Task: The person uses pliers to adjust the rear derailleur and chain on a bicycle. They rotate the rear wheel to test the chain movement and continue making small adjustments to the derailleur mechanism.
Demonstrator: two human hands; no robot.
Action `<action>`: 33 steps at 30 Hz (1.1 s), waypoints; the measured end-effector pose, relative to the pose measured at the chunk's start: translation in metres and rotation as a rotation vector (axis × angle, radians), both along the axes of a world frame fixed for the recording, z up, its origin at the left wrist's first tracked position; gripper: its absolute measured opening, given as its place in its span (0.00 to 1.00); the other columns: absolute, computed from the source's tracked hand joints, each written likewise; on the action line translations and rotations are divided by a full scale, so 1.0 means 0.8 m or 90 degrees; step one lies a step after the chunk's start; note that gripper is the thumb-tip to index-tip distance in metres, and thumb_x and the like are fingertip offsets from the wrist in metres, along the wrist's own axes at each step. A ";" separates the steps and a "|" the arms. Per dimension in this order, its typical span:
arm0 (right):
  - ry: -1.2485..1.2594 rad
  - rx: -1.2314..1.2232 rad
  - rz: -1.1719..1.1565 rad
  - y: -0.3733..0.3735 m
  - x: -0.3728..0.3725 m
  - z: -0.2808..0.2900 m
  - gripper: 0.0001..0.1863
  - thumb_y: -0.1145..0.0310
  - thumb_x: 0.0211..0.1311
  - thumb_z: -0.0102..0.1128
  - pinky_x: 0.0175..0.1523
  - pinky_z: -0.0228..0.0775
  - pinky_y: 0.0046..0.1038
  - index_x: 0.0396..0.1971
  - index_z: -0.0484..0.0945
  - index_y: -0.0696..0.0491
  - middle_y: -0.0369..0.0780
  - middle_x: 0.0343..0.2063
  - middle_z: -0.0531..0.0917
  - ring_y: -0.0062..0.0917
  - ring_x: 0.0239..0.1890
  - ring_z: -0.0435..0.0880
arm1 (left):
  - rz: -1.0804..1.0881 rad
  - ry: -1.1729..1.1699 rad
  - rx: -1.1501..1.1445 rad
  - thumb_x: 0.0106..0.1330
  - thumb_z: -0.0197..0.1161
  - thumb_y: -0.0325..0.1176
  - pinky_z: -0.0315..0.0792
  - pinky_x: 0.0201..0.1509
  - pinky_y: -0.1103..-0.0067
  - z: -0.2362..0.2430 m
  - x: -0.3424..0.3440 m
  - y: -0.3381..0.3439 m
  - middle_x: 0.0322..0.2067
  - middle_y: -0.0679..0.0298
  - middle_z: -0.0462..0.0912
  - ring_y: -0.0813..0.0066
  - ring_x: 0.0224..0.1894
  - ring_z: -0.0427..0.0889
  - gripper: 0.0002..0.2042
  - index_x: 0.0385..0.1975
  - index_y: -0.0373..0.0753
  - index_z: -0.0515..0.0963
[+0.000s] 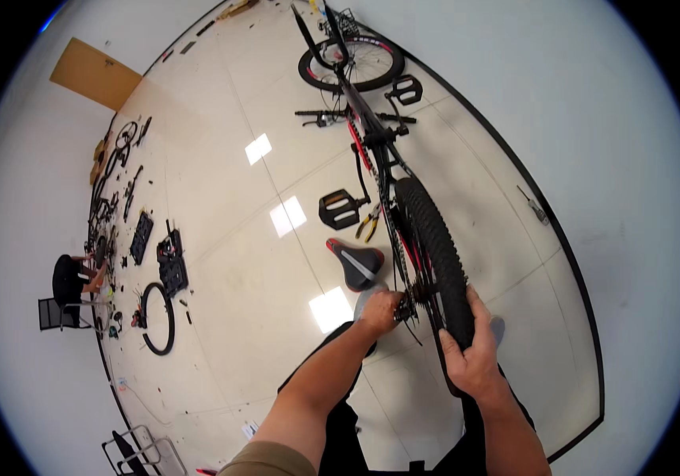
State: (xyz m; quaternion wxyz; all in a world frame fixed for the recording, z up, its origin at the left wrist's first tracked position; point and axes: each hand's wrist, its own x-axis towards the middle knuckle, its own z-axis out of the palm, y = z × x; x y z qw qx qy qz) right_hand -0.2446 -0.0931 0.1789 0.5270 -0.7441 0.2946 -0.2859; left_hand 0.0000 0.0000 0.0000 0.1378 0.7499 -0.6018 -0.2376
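A black and red bicycle frame point(378, 135) stretches away from me, its rear tire point(427, 230) nearest. My left hand point(383, 313) is closed at the rear derailleur point(405, 309), beside the cassette point(424, 289); exactly what its fingers grip is hard to make out. My right hand point(471, 353) is wrapped round the rear tire low on its right side. A black saddle with red edging point(356, 266) lies on the floor left of the wheel, with yellow-handled pliers point(370, 224) and a pedal point(338, 209) above it.
A seated person point(70, 276) works at the far left among bike parts. A loose wheel point(167, 317) and black tool cases point(172, 262) lie left of me, a folding chair point(137, 452) at lower left. A wall point(601, 159) runs along the right, with a small tool point(536, 208) beside it.
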 end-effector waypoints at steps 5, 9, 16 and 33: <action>0.048 -0.007 -0.022 -0.002 -0.009 0.018 0.41 0.76 0.65 0.66 0.74 0.65 0.39 0.73 0.54 0.72 0.64 0.68 0.68 0.50 0.70 0.73 | 0.054 0.143 -0.016 0.51 0.72 0.27 0.76 0.41 0.57 -0.019 -0.028 -0.003 0.30 0.49 0.84 0.43 0.38 0.84 0.13 0.38 0.39 0.81; 0.026 0.027 -0.020 -0.005 -0.002 0.025 0.42 0.77 0.64 0.68 0.74 0.64 0.38 0.73 0.54 0.71 0.63 0.69 0.68 0.49 0.71 0.72 | -0.063 0.187 0.090 0.54 0.69 0.24 0.78 0.42 0.62 -0.051 0.029 -0.014 0.31 0.47 0.85 0.48 0.37 0.86 0.10 0.37 0.34 0.83; 0.086 0.090 0.034 -0.020 -0.026 0.014 0.49 0.72 0.57 0.76 0.75 0.64 0.39 0.73 0.55 0.71 0.60 0.69 0.69 0.47 0.70 0.74 | 0.247 0.098 0.065 0.62 0.66 0.35 0.82 0.53 0.65 -0.109 0.155 -0.079 0.40 0.47 0.90 0.51 0.43 0.90 0.14 0.43 0.34 0.88; 0.114 0.497 -0.288 -0.105 0.009 -0.047 0.39 0.56 0.68 0.66 0.69 0.72 0.38 0.69 0.66 0.68 0.54 0.59 0.82 0.37 0.60 0.83 | 0.330 -0.073 0.185 0.68 0.61 0.30 0.78 0.58 0.53 -0.288 0.209 -0.188 0.47 0.41 0.82 0.34 0.56 0.82 0.17 0.53 0.33 0.69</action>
